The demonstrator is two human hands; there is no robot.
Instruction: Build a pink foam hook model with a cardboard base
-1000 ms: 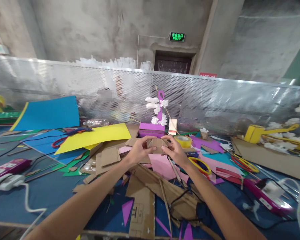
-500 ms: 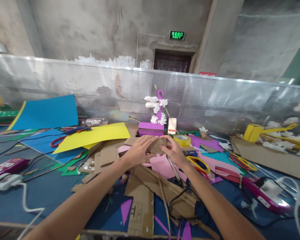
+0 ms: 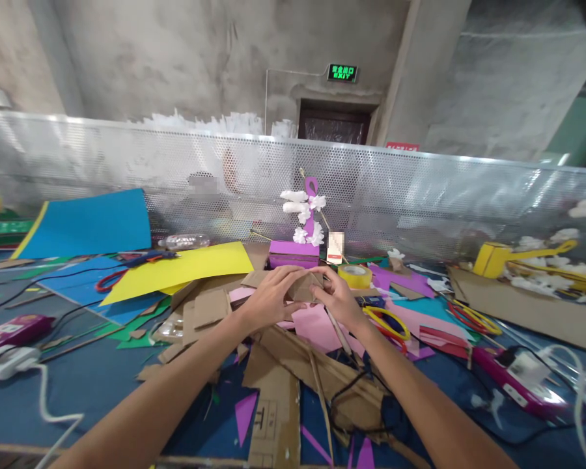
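Between my two hands is a small brown piece of cardboard (image 3: 303, 288), which looks folded. My left hand (image 3: 272, 296) closes on its left side, the fingers over the top and the thumb below. On the right side my right hand (image 3: 339, 296) grips it with bent fingers. Just behind them stands a purple box (image 3: 293, 254), and above it a purple looped strip (image 3: 311, 189) with white tufts (image 3: 303, 212). Pink sheets (image 3: 317, 326) and cardboard scraps (image 3: 317, 365) lie under my wrists.
Yellow tape (image 3: 355, 276) and yellow-handled scissors (image 3: 388, 324) lie to the right. Purple power strips sit at the left (image 3: 14, 332) and right (image 3: 517, 384), trailing cables. A yellow sheet (image 3: 180, 270) and a blue sheet (image 3: 88, 225) are at left. A perforated metal panel (image 3: 176, 163) borders the back.
Both hands stay on the cardboard in nearly the same grip. The whole view has shifted very slightly; nothing else visibly moves.
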